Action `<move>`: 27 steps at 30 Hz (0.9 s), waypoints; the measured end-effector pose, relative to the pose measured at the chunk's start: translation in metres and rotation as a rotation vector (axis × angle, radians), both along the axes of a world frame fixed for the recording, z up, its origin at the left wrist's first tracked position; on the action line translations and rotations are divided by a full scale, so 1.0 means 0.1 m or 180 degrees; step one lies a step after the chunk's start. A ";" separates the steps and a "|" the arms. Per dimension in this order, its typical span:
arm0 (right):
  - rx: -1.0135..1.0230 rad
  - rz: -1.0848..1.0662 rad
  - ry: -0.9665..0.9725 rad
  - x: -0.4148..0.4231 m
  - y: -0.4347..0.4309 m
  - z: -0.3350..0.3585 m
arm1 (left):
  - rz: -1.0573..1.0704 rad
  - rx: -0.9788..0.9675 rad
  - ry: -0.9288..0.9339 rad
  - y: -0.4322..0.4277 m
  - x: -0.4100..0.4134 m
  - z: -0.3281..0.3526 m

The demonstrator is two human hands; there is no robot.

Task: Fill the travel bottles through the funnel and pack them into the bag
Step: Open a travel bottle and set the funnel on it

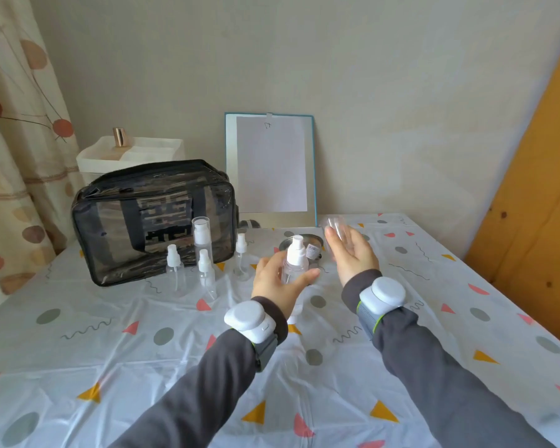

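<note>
My left hand [280,281] grips a clear spray bottle [294,260] with a white pump top, held upright above the table. My right hand [351,252] is raised beside it and pinches a clear plastic cap [335,226], which is blurred. A clear bag [152,218] with black trim stands at the back left. In front of it stand several empty clear bottles: a small spray bottle [175,271], another [206,274], a third [241,257] and a taller capped one [201,236]. A metal funnel [301,242] lies behind the held bottle, partly hidden.
A patterned plastic cloth [304,367] covers the table. A board with a white sheet [270,166] leans on the wall behind. A white box [130,153] with a copper-capped item stands behind the bag. A curtain [20,140] hangs at the left; an orange wooden panel [537,195] stands at the right.
</note>
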State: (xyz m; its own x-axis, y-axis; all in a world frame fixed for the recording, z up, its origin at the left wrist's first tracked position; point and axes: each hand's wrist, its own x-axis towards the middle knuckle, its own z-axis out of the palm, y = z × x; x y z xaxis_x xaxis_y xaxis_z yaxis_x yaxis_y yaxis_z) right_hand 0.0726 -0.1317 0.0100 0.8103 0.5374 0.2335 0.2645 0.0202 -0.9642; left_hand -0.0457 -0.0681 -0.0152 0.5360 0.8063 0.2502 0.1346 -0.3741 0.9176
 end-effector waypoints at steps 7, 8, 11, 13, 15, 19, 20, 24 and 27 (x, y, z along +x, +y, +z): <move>-0.1416 -0.0716 0.0033 0.78 -0.51 -0.38 | -0.0016 0.0108 0.0167 -0.10 0.10 -0.11; -0.1635 -0.0712 -0.0068 0.91 -0.60 -0.40 | -0.0033 0.0103 0.0180 -0.12 0.12 -0.12; -0.1978 -0.0787 -0.0167 1.20 -0.75 -0.48 | -0.0047 0.0026 0.0180 -0.09 0.13 -0.14; -0.2164 -0.0961 -0.0278 1.30 -0.81 -0.53 | -0.0060 0.0032 0.0153 -0.10 0.13 -0.16; -0.2342 -0.1123 -0.0490 1.38 -0.89 -0.54 | -0.0117 0.0084 0.0122 -0.12 0.18 -0.18; -0.2368 -0.0953 -0.0318 1.41 -0.90 -0.54 | -0.0148 0.0153 0.0097 -0.13 0.20 -0.16; -0.2410 -0.0936 -0.0282 1.41 -0.88 -0.54 | -0.0150 0.0153 0.0101 -0.13 0.21 -0.17; -0.2343 -0.0883 -0.0197 1.39 -0.82 -0.57 | -0.0164 0.0098 0.0090 -0.13 0.22 -0.17; -0.2324 -0.0904 -0.0246 1.37 -0.79 -0.63 | -0.0127 0.0010 0.0091 -0.12 0.21 -0.16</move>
State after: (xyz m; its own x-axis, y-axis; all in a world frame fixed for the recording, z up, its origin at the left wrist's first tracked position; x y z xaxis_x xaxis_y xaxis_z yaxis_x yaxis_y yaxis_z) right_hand 0.2094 -0.2110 -0.0532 0.9355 0.3513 -0.0376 0.2315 -0.6898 -0.6860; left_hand -0.0242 -0.0803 -0.0314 0.5747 0.7833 0.2369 0.1455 -0.3826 0.9124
